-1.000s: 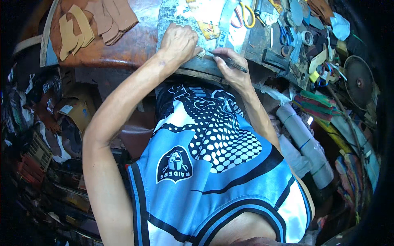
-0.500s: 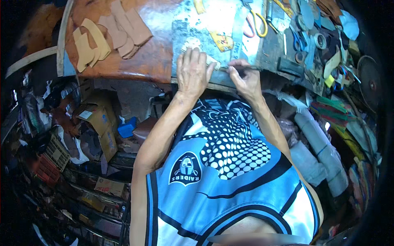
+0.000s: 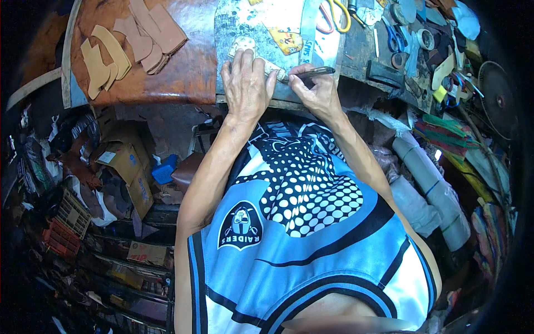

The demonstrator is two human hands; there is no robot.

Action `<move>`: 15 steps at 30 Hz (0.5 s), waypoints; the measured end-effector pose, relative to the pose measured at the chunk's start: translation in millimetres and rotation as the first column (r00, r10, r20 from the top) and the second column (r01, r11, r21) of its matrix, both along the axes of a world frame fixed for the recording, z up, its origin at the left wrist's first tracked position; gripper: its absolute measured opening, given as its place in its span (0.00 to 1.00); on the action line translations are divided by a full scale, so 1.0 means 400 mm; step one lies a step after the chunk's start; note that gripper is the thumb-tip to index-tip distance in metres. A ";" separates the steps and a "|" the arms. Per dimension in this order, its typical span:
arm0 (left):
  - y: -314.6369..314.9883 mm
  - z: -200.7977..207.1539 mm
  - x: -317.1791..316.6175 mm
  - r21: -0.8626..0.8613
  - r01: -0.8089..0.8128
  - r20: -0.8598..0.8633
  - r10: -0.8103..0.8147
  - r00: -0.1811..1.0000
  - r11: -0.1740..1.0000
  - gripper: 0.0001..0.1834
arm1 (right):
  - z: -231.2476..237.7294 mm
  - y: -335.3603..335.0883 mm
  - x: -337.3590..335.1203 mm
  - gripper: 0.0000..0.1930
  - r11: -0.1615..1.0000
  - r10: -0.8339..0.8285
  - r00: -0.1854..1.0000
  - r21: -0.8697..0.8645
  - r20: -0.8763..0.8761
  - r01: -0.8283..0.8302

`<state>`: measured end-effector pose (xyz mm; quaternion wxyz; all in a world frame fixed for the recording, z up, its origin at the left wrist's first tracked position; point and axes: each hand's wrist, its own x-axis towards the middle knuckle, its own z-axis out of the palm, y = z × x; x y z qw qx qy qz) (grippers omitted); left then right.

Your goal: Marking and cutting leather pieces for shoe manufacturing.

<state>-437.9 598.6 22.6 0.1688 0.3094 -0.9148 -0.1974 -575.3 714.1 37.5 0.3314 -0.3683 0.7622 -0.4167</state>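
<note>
My left hand (image 3: 243, 89) lies with its fingers stretched out over a pale, flat, shaped piece (image 3: 243, 44) on the worktable, pressing it down. The piece is partly covered by the fingers and reaches toward my right hand (image 3: 314, 92). That hand is closed around a slim, dark, pen-like tool (image 3: 321, 71). The tool slants, its back end pointing right and its tip end beside the pale piece; the tip itself is too small to make out. Beyond both hands lies a yellow patterned scrap (image 3: 286, 42) on the stained, light work surface (image 3: 228, 22).
Beige cut pieces (image 3: 103, 61) and pinkish-tan pieces (image 3: 150, 36) lie on the brown leather-like sheet (image 3: 189, 72) at left. Yellow-handled scissors (image 3: 346, 15), blue-handled scissors (image 3: 394, 39), tape rolls (image 3: 425, 39) and a black block (image 3: 385, 74) are at right.
The view has shifted, so the table sits further left and higher. My right hand has turned, and the dark tool now shows plainly above it. My left hand stays on the pale piece.
</note>
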 end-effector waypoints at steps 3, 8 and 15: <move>0.001 0.006 -0.004 0.014 0.005 0.026 -0.005 1.000 1.000 0.19 | -0.002 0.001 -0.007 0.09 0.998 0.017 0.998 -0.052 -0.057 -0.020; 0.002 0.004 -0.005 0.020 -0.001 0.038 0.000 0.999 1.000 0.19 | -0.007 -0.004 -0.021 0.09 0.999 -0.016 0.998 -0.036 -0.054 0.014; 0.003 0.003 -0.005 0.019 -0.001 0.049 0.000 0.999 1.000 0.19 | -0.006 -0.008 -0.024 0.09 0.998 -0.053 0.998 -0.017 -0.038 0.053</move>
